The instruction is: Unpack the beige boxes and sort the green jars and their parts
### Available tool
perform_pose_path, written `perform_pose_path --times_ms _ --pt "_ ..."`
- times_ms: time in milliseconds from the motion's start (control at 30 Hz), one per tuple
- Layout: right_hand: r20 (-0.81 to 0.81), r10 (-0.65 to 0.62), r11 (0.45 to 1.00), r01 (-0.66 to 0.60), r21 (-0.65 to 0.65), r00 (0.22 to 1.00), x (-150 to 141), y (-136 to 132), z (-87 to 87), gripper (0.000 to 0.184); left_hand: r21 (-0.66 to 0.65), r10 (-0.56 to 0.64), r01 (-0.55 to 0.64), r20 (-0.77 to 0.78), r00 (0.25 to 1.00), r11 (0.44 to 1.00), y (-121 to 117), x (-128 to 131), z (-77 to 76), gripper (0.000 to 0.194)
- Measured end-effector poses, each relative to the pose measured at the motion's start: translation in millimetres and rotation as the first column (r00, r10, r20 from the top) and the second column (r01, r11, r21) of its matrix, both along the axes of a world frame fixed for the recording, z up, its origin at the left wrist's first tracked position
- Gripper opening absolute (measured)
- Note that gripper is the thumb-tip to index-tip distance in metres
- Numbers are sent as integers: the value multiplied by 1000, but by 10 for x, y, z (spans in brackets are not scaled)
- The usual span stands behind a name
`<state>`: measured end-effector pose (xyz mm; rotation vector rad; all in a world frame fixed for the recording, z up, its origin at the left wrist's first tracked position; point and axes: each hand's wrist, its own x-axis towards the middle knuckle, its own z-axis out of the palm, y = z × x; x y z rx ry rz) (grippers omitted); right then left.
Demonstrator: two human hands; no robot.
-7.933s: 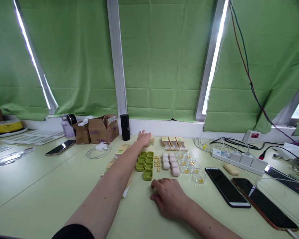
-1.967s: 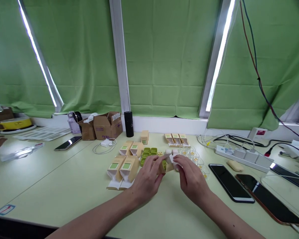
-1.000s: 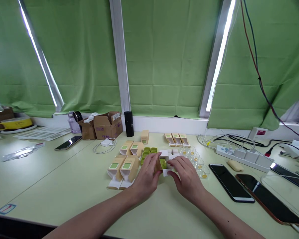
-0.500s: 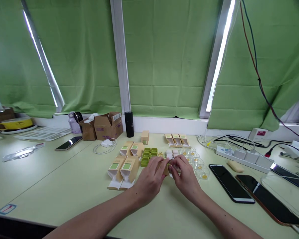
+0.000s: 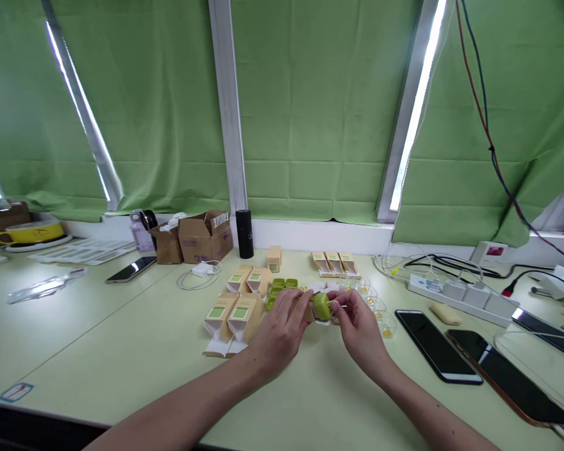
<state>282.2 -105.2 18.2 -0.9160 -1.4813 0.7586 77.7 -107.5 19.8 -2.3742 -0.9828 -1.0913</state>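
Observation:
My left hand [image 5: 282,331] and my right hand [image 5: 360,326] meet over the middle of the table. Between them is a small tan carton with white flaps [image 5: 320,318], and a small green case [image 5: 322,305] sticks out of its open end. The left hand's fingers curl round the carton. The right hand's fingertips pinch the green case. Just behind lie more green cases [image 5: 280,289] in a cluster and clear trays with yellow pieces [image 5: 375,304]. To the left lie several tan cartons [image 5: 237,311] with green labels.
Two black phones [image 5: 425,343] lie at the right, near a white power strip [image 5: 455,293] with cables. A brown cardboard box [image 5: 203,235], a black cylinder [image 5: 245,233] and another phone [image 5: 129,269] sit toward the back left. Three more cartons [image 5: 334,264] lie by the window ledge.
Eight seconds ago the left hand reached far back and the right lay flat. Since then both hands closed on a carton, and the green case now shows at its open end.

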Motion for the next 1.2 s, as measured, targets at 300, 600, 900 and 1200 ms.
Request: perform_pose_path --times_ms 300,600,900,1200 --pt "-222 217 959 -251 -136 951 35 -125 258 45 59 48 -46 -32 998 997 42 -33 16 60" --pt "-268 427 804 -498 -324 864 -57 -123 220 55 144 6 21 -182 983 989 -37 -1 53 54" --pt "-82 174 967 -186 -175 981 171 -58 275 46 107 153 -139 -136 979 985 141 -176 73 60" --pt "678 23 1000 -19 -13 735 181 -201 235 12 122 189 -182 -52 981 976 159 -254 153 59"
